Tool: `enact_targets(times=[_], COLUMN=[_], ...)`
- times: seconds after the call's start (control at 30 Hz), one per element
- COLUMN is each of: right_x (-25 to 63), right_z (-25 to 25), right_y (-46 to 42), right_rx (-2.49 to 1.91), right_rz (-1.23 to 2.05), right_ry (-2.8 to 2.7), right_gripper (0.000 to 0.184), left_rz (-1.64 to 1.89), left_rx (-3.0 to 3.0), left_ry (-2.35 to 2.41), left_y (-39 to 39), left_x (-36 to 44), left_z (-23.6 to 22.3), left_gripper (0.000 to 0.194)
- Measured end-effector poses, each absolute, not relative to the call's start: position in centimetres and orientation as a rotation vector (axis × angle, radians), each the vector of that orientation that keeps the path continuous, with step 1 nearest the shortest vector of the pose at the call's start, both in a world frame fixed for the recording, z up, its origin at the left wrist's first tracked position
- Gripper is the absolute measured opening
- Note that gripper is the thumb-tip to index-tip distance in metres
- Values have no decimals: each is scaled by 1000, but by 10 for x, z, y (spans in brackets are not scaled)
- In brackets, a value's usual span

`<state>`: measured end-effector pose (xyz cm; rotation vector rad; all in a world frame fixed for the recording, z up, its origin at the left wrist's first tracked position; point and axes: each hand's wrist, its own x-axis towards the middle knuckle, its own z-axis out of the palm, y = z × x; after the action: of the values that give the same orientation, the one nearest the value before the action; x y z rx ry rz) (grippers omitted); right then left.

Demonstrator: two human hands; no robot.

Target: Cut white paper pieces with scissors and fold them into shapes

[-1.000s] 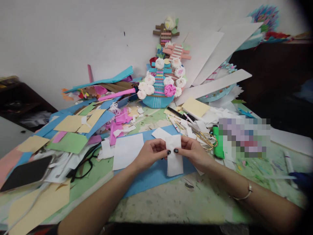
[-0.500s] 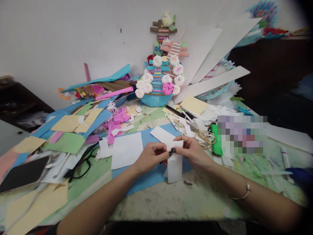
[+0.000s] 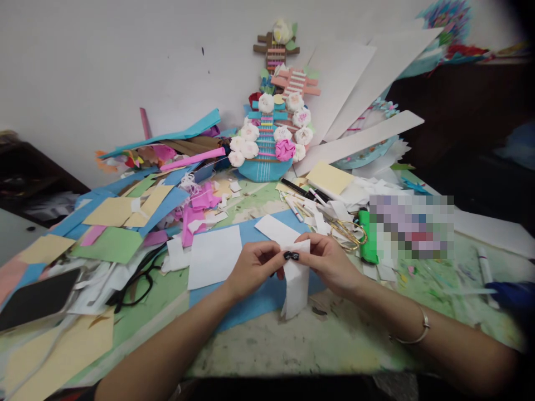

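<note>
Between both hands hangs a strip of white paper, pinched near its upper end, its lower end loose and slightly split into layers. My left hand grips its left edge with thumb and fingers. From the other side my right hand pinches it, and the two thumb tips meet in front. Under the hands lies a blue sheet. A white paper square rests on that sheet at the left, and a white paper rectangle lies just behind the hands.
Gold-handled scissors and a green object lie to the right. Markers and paper scraps spread behind. A blue paper instrument with flowers leans on the wall. Glasses and a phone are at the left.
The thumbs have come together on the paper strip. Its lower end has swung slightly left and its layers have parted a little. The whole view has shifted slightly.
</note>
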<state>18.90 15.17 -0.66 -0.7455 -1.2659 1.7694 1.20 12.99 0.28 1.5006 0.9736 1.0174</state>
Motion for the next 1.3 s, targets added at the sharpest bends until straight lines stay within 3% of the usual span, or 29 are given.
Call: enact_targets(times=[0.33, 0.97, 1.3], right_x=[194, 184, 186], right_z=[-7, 0, -3], right_y=[161, 145, 153], right_rx=[-852, -951, -999], right_rz=[1639, 1500, 1665], right_ry=[-1184, -1423, -1509], right_gripper=[23, 29, 31], left_rz=[1128, 948, 1117], left_rx=[1478, 1376, 1350], left_ry=[1029, 1010, 1155], left_y=[129, 138, 145], left_x=[9, 14, 6], left_z=[5, 1, -5], left_gripper=[38, 31, 29])
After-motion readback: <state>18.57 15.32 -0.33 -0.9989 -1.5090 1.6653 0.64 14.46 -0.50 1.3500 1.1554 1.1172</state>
